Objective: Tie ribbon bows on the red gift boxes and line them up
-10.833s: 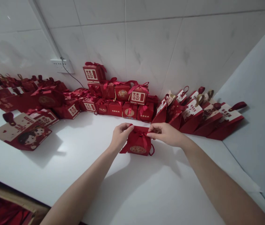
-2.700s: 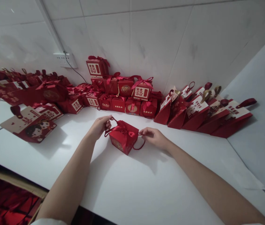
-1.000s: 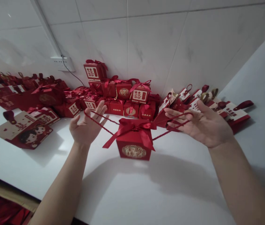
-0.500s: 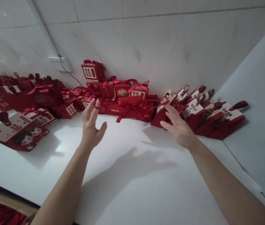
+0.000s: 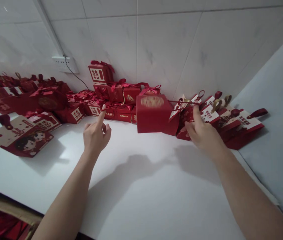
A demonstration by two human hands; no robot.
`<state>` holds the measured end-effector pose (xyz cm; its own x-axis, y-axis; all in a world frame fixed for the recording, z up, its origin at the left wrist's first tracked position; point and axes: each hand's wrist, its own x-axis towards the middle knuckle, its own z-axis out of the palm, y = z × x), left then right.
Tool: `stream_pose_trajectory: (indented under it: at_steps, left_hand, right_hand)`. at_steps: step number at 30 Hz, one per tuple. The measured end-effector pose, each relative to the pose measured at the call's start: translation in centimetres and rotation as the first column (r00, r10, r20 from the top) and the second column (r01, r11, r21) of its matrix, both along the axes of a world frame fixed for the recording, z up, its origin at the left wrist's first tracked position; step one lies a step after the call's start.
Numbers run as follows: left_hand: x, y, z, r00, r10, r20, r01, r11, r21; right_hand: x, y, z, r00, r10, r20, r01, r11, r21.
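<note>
A red gift box (image 5: 152,115) with a blurred gold print hangs in the air above the white table between my hands. Thin red cords (image 5: 181,103) run from its sides. My left hand (image 5: 96,135) has its index finger pointing up with a cord end looped at the tip, the other fingers curled. On the other side, my right hand (image 5: 205,135) holds the opposite cord end over its stretched index finger, thumb apart below. Behind the box, a stack of red candy boxes (image 5: 115,94) with ribbons stands against the wall.
Several red and white gift bags (image 5: 243,125) with ribbon handles stand at the right by a pale panel. More red boxes (image 5: 47,100) crowd the left, with a bag (image 5: 22,136) in front. A wall socket (image 5: 65,64) carries a dark cable. A carton (image 5: 8,208) is below the table edge.
The hanging box has turned and now shows a flat red side and gold print. My left fingers have curled except the index finger. My right hand has moved to the right.
</note>
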<state>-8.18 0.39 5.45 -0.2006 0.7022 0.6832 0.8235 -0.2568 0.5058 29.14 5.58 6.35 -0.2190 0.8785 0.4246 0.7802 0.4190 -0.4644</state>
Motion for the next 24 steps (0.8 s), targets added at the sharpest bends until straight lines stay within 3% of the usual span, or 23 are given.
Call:
stream_pose_trajectory:
  at_steps: [5,12,15,18,21,24]
  left_hand:
    - [0.7,-0.2,0.0,0.980,-0.049,0.192,0.047,0.999,0.014]
    - [0.5,-0.5,0.3,0.987,-0.028,0.156,0.023,0.999,0.037]
    - [0.9,-0.6,0.5,0.968,-0.060,0.245,0.059,0.998,0.010]
    - [1.3,-0.6,0.5,0.973,-0.078,0.217,0.088,0.995,-0.039]
    - [1.4,-0.5,0.3,0.978,-0.096,0.186,0.109,0.992,-0.058]
    - [1.1,-0.5,0.3,0.969,-0.116,0.218,0.126,0.991,-0.035]
  right_hand:
    - [-0.9,-0.1,-0.5,0.979,-0.072,0.189,0.055,0.994,0.096]
    - [-0.5,-0.3,0.3,0.981,-0.094,0.172,0.072,0.989,0.126]
    - [-0.7,-0.1,-0.2,0.970,-0.042,0.241,0.005,0.989,0.149]
    - [-1.3,0.1,-1.0,0.947,-0.053,0.318,0.012,0.992,0.129]
    - [-1.4,0.3,-1.4,0.964,-0.050,0.263,0.030,0.996,0.079]
    - [-1.2,0.5,-1.5,0.966,0.013,0.259,-0.037,0.995,0.090]
